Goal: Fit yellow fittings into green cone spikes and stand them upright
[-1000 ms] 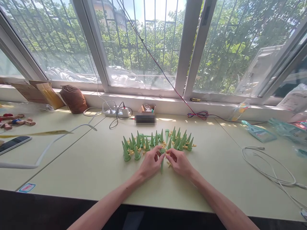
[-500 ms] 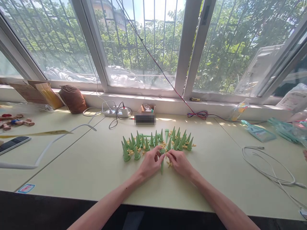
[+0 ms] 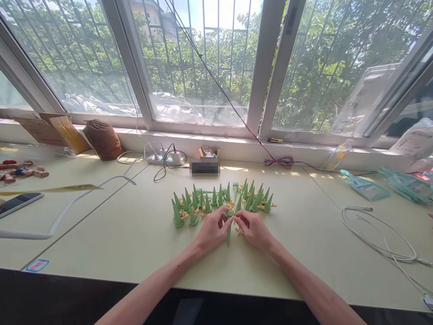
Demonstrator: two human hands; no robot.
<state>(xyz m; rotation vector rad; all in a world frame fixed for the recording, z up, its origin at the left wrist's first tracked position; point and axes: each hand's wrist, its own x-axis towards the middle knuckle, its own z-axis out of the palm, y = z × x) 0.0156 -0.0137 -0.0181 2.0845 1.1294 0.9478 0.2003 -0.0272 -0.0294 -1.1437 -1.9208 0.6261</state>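
Note:
Between the fingertips of my left hand [image 3: 214,226] is a green cone-shaped spike [image 3: 229,234], its point facing down toward me. My right hand [image 3: 252,228] meets it from the other side, thumb and forefinger pinched on a small yellowish plastic piece [image 3: 234,220] at the spike's wide end; the fingers partly hide it. Just below the right fingers lies another small yellowish piece [image 3: 239,231]. Beyond the hands, several green spikes [image 3: 193,218] stand point up in two groups, with yellowish bits among them. One spike [image 3: 235,191] stands point down at the back.
Behind the spikes sit a small open box [image 3: 209,152] and a power strip [image 3: 158,159]. A coiled grey cable [image 3: 379,234] and green plastic packets [image 3: 365,185] lie on the right. A phone [image 3: 20,203] and a white cable [image 3: 81,198] are on the left.
Both hands stay in nearly the same place on the green spike. The right fingertips have shifted very slightly against its wide end.

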